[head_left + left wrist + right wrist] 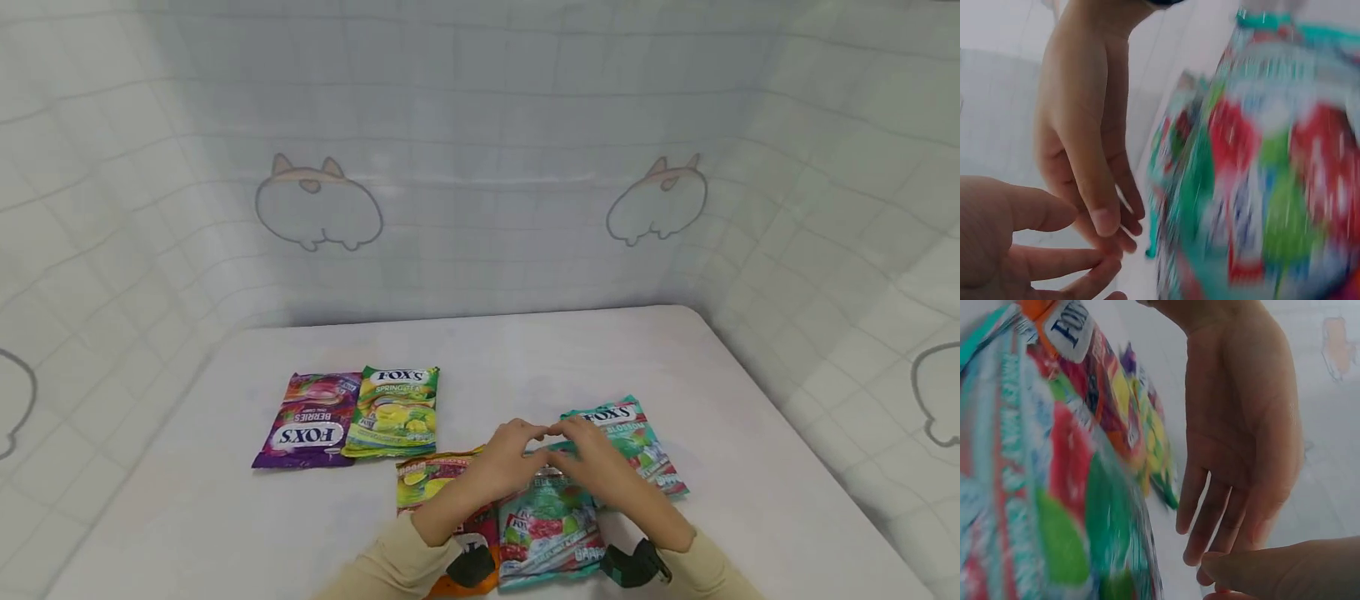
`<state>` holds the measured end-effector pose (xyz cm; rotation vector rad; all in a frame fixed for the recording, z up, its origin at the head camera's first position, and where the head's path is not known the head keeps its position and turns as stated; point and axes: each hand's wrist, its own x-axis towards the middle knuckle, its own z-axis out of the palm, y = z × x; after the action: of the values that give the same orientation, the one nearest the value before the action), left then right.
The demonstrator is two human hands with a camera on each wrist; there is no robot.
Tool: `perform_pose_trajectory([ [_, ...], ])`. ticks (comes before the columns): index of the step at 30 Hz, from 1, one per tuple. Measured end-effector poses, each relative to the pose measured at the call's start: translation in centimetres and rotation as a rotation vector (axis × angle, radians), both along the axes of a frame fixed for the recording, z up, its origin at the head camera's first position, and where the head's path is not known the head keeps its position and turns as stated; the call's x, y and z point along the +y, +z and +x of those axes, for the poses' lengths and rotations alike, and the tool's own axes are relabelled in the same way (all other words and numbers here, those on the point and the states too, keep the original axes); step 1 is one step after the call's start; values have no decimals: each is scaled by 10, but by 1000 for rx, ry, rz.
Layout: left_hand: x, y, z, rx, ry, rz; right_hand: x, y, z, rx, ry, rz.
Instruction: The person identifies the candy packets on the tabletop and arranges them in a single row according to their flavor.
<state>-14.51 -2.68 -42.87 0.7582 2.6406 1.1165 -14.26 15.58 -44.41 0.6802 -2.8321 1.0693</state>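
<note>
Both hands stand over a teal candy bag (547,529), with fingertips meeting at its upper end. My left hand (513,458) has loosely bent fingers around nothing, with its forearm crossing a red, yellow and orange candy bag (431,479). Facing it, my right hand (592,454) also has relaxed fingers with nothing between them, and it partly covers a second teal candy bag (637,437). In the left wrist view the front teal bag (1272,169) looks large and blurred beside the hands. The right wrist view shows the same teal bag (1066,487) close up.
Farther left on the white table (285,533) lie a purple berries candy bag (311,425), its lettering upside down, and a yellow-green spring tea candy bag (393,417), side by side. A pale grid-patterned curtain (480,208) surrounds the back and sides.
</note>
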Motion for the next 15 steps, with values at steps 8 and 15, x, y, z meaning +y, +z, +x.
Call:
perform_pose_trajectory([
  [8, 29, -5, 2, 4, -84, -75, 25, -4, 21, 85, -163, 47],
  [15, 43, -6, 3, 117, -125, -198, 43, -8, 32, 103, -230, 56],
])
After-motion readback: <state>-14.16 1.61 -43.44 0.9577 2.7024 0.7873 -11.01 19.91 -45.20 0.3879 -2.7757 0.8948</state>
